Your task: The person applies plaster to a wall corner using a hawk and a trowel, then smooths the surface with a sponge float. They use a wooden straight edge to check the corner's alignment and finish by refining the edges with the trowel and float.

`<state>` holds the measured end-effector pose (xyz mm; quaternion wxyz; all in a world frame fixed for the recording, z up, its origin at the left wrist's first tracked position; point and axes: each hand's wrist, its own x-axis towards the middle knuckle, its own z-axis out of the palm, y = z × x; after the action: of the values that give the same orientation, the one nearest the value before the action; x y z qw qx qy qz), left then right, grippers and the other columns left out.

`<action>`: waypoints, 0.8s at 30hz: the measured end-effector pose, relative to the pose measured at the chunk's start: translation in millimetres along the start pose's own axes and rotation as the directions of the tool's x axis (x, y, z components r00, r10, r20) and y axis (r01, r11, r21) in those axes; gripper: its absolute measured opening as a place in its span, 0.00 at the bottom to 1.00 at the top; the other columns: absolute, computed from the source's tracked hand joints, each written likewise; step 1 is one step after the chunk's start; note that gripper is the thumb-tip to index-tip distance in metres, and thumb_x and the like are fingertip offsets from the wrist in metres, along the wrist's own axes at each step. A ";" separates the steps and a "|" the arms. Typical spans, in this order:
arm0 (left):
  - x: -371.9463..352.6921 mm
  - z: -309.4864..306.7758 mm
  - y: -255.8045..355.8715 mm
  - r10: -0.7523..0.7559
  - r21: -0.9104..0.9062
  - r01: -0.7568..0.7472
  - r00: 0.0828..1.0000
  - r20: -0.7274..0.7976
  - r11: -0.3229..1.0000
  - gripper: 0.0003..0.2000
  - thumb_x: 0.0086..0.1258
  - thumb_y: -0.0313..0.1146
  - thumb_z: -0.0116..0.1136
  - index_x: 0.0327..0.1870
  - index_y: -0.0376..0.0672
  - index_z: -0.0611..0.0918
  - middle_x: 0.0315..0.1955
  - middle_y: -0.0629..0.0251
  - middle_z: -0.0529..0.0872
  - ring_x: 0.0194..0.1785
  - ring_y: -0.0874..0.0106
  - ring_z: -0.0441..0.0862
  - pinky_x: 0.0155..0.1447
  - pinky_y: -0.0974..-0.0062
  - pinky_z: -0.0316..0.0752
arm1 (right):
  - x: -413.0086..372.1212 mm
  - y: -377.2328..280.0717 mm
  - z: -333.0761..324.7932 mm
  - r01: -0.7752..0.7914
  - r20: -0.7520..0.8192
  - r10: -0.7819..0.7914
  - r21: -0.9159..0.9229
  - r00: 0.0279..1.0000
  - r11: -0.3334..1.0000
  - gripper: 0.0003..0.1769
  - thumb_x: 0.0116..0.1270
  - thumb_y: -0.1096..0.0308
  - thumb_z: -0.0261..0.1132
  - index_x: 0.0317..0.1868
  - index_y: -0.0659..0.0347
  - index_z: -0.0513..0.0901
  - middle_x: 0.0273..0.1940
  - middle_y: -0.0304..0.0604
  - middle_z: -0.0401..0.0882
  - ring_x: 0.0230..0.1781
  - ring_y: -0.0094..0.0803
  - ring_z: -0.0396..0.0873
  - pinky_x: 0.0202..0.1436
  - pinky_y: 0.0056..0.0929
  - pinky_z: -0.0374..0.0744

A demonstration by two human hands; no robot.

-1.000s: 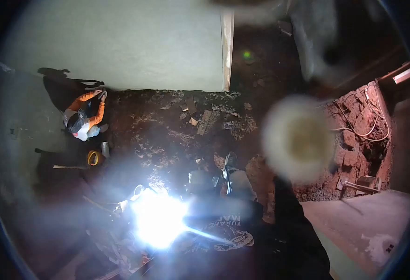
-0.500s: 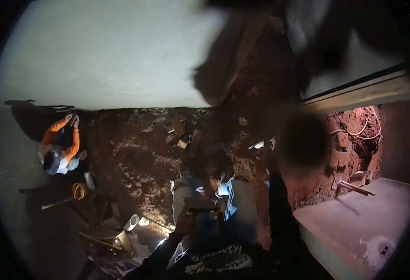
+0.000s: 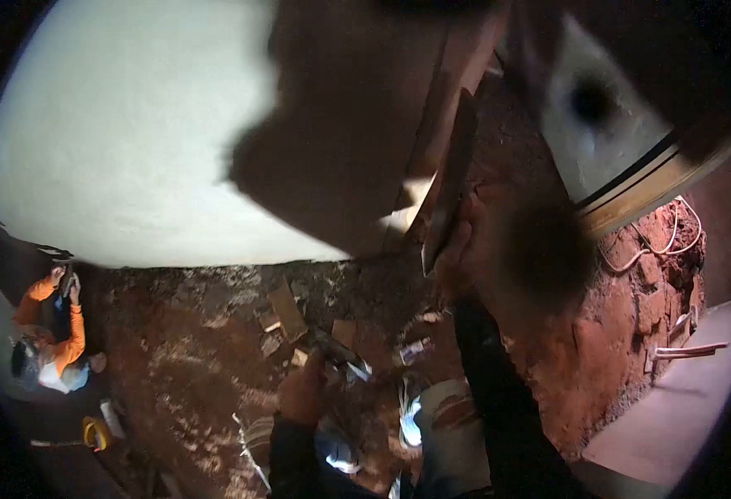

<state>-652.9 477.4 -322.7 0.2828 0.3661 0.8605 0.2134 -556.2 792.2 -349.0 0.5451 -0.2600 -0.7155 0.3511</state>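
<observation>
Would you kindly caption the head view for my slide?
Right hand holds long flat trowel by pale plastered wall; left hand grips small dark tool.

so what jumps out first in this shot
The big pale wall fills the upper left, a dark shadow across it. Near the middle the right hand holds a long flat board raised; lower down the left hand grips a small tool. At far left a person in orange sleeves is by the wall, on red dirt.
</observation>
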 end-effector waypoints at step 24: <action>-81.5 -18.5 -22.3 0.360 -0.223 -0.434 0.881 -0.308 0.873 0.22 0.58 0.27 0.68 0.55 0.37 0.78 0.25 0.60 0.79 0.24 0.68 0.75 0.29 0.71 0.72 | 67.5 29.8 71.5 0.188 -0.277 -0.177 0.016 0.945 0.982 0.17 0.78 0.56 0.54 0.48 0.63 0.77 0.31 0.40 0.78 0.30 0.24 0.72 0.35 0.30 0.73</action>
<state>-629.6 398.9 -294.7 0.1683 0.4609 0.7552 0.4345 -643.7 845.9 -343.6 0.6743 -0.2273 -0.6467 0.2747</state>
